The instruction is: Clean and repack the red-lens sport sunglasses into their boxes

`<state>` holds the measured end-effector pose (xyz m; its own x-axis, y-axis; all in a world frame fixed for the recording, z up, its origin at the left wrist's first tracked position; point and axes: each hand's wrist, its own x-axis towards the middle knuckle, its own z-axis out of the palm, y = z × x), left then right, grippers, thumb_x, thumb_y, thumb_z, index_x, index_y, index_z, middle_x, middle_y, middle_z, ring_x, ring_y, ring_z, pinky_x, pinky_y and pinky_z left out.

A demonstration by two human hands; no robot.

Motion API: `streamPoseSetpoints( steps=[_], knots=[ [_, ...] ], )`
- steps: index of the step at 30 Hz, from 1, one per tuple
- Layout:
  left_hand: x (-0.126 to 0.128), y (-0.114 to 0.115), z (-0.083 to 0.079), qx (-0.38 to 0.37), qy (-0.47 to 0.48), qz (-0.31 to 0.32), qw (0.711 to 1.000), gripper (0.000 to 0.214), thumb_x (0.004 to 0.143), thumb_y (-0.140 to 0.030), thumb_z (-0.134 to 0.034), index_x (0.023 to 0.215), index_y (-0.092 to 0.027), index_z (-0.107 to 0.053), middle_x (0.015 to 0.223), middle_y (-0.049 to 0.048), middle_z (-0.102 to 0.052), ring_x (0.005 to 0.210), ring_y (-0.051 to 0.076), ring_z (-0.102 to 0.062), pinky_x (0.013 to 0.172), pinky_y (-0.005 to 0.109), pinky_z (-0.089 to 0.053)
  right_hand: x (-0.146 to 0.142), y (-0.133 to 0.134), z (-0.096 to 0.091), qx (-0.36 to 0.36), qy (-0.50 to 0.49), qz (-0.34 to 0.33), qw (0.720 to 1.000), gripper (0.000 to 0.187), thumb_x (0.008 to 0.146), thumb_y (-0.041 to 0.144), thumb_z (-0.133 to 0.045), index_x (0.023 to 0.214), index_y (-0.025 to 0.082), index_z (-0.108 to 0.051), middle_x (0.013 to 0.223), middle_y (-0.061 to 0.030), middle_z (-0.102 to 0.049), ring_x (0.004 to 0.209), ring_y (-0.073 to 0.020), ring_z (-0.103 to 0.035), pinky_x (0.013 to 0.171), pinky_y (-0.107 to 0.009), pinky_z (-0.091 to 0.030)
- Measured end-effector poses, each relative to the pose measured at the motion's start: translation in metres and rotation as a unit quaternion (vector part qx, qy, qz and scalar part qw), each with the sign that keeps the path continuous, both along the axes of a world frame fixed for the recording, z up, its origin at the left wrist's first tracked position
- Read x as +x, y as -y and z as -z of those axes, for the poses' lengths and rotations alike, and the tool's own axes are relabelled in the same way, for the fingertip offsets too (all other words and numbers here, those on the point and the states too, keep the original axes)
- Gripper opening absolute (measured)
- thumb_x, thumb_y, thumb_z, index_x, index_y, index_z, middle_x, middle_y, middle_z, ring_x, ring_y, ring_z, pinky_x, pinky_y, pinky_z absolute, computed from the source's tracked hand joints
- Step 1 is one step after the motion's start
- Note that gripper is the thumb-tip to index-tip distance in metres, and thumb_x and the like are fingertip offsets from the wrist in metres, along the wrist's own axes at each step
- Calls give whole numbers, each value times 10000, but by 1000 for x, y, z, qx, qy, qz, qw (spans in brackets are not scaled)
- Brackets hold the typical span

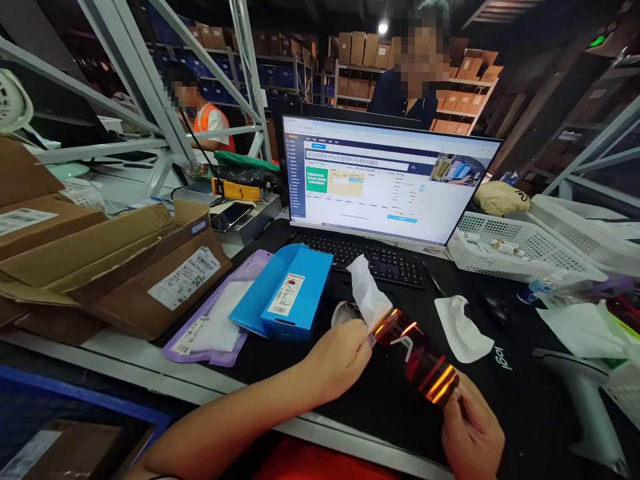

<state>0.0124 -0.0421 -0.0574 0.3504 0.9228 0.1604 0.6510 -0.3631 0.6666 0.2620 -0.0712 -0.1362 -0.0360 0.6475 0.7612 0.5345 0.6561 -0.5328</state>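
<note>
My left hand (340, 360) pinches a crumpled white wipe (367, 293) against one end of a pair of red-tinted wraparound glasses (415, 357). My right hand (473, 427) grips the opposite end, so the glasses span the gap between my hands. The shiny lens catches orange reflections. Its arms, if it has any, are hidden or cannot be told apart. Left of my hands lies an open blue cardboard box (295, 293) with a white barcode label, and beyond it a purple-edged plastic bag (213, 320). A white cloth (463, 328) lies to the right.
A black mat covers the desk, with a keyboard (363, 260) and monitor (390, 180) ahead. A white perforated basket (505, 250) stands right, a handheld scanner (585, 400) lower right, and cardboard boxes (120, 267) left. Two people stand beyond the monitor, before shelving.
</note>
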Motion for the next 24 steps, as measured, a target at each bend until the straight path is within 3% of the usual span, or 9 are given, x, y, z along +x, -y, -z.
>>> streamPoseSetpoints(
  steps=[2,7,11,14,16,17,20,22,24],
  knots=[
    [3,6,5,-3,29,18,999,236,974,-190,-380,863,-173,-587,863,49,-632,787,172,-590,719,287,-442,-2,2,3,-1,0,6,1000,318,936,130,-512,1150,259,-709,1050,-62,-761,921,-277,-747,750,-392,-653],
    [5,24,19,-34,124,17,992,363,1001,-254,-364,779,-168,-638,852,57,-673,791,160,-630,750,270,-475,-2,0,-5,16,89,-80,993,435,932,73,-509,1308,249,-638,1250,-84,-701,1073,-250,-714,878,-375,-638],
    [-13,34,22,-56,83,38,994,319,987,-250,-420,815,-169,-676,847,42,-697,791,151,-636,756,257,-473,-2,-8,-13,57,140,-109,982,557,911,11,-537,1419,237,-562,1336,-107,-654,1144,-246,-687,932,-363,-628],
    [-32,29,-4,-9,32,-16,999,222,929,-195,-486,808,-173,-671,807,28,-685,743,145,-609,690,250,-445,-2,-13,-16,75,171,-120,975,597,899,-16,-551,1444,226,-537,1360,-120,-639,1160,-252,-680,950,-355,-624],
    [-37,18,-36,58,4,-65,996,212,937,-200,-472,834,-180,-657,823,24,-676,752,146,-601,696,256,-436,-2,-14,-17,80,189,-125,971,619,893,-31,-551,1459,219,-519,1376,-126,-627,1175,-256,-671,971,-351,-613],
    [-35,10,-53,90,-22,-61,994,215,949,-215,-466,831,-185,-644,816,19,-668,743,146,-598,686,256,-432,-1,-15,-17,79,198,-129,968,630,893,-34,-549,1469,217,-506,1386,-127,-619,1185,-258,-665,982,-350,-606],
    [-8,-21,-93,126,-167,43,977,176,932,-323,-566,889,-181,-660,895,48,-697,802,191,-643,675,273,-451,2,-16,-16,73,229,-137,961,657,901,-35,-526,1501,224,-457,1421,-126,-590,1221,-259,-642,999,-354,-592],
    [19,-44,-102,75,-290,91,950,214,863,-359,-673,912,-152,-697,940,108,-724,850,250,-681,678,298,-487,4,-16,-16,73,250,-133,956,662,910,-37,-501,1517,219,-429,1442,-142,-567,1243,-263,-625,1004,-369,-587],
    [45,-62,-99,13,-366,111,924,198,681,-239,-835,804,-130,-726,861,143,-742,835,305,-701,686,333,-516,5,-17,-17,73,266,-129,953,660,920,-33,-487,1526,214,-410,1450,-161,-554,1260,-270,-612,998,-383,-589]
  ],
)
